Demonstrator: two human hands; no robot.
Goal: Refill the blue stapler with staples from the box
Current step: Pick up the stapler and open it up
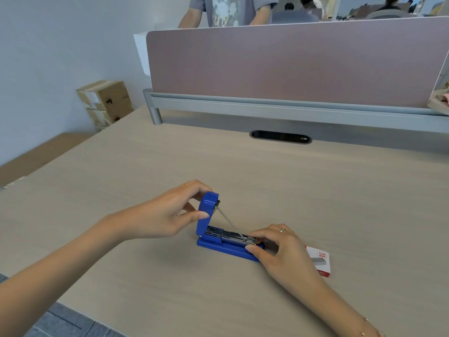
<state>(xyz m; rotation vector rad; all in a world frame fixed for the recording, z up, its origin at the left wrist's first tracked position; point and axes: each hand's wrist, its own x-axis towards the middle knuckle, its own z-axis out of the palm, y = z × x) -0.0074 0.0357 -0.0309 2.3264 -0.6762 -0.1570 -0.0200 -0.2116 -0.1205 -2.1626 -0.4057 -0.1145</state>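
The blue stapler lies on the desk near the front middle, its lid swung upright and the metal staple channel exposed. A thin spring rod runs from the lid down to the channel's front. My left hand grips the raised lid between thumb and fingers. My right hand pinches the stapler's front end, thumb on the base and fingers over the channel's tip. The white and red staple box lies flat just right of my right hand, partly hidden by it.
A mauve partition panel on a grey rail closes the desk's far side, with a cable slot below it. Cardboard boxes are stacked beyond the desk's left corner. A person stands behind the partition. The desk's front edge runs at bottom left.
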